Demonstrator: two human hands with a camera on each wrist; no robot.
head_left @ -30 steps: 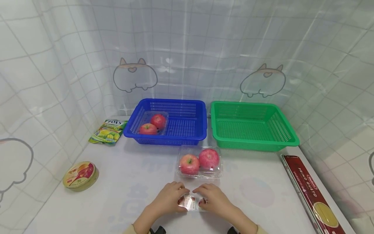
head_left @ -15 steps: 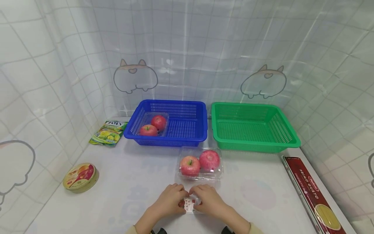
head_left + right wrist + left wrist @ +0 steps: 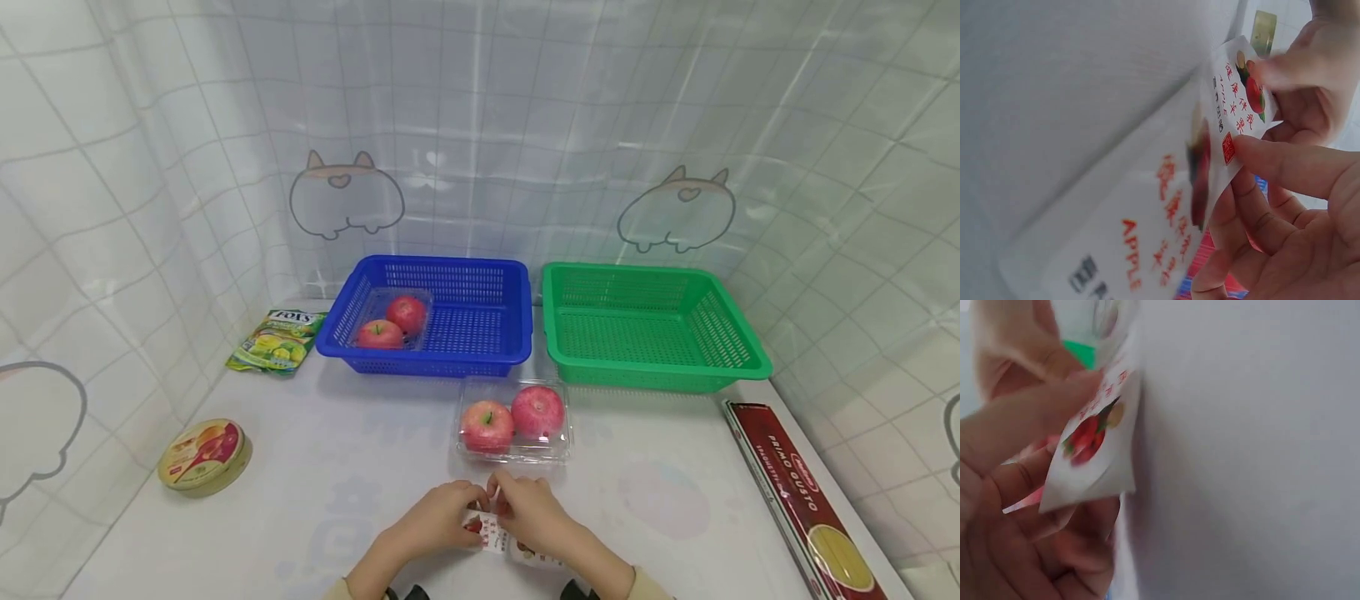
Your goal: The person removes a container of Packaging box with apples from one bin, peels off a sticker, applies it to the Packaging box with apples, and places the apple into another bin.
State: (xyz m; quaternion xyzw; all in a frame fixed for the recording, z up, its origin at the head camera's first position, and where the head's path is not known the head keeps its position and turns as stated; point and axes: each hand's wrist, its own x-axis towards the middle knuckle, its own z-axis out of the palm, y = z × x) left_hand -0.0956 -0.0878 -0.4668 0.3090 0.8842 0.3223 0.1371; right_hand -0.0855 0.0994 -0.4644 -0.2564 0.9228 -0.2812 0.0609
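Note:
Close over the table near its front edge, both hands hold a white strip of apple stickers (image 3: 493,533), with red lettering and apple pictures. My left hand (image 3: 438,518) pinches its left part, the thumb lying across the printed face in the left wrist view. My right hand (image 3: 534,515) pinches it beside the left fingertips; in the right wrist view its thumb (image 3: 1297,165) presses by a red seal mark. The rest of the strip (image 3: 1147,231) bends away below the right hand. Just beyond the hands stands a clear clamshell box (image 3: 517,457) with two apples (image 3: 487,427).
A blue basket (image 3: 427,364) at the back holds another clear box with two apples. Right of it is a green basket (image 3: 637,375). A candy bag (image 3: 277,340) and a round tin (image 3: 204,457) lie left, a red spaghetti pack (image 3: 802,492) right.
The hands have drawn together, the right fingertips shifting left onto the sticker strip beside the left ones. More of the strip now shows below the right hand. The boxes and baskets stay put.

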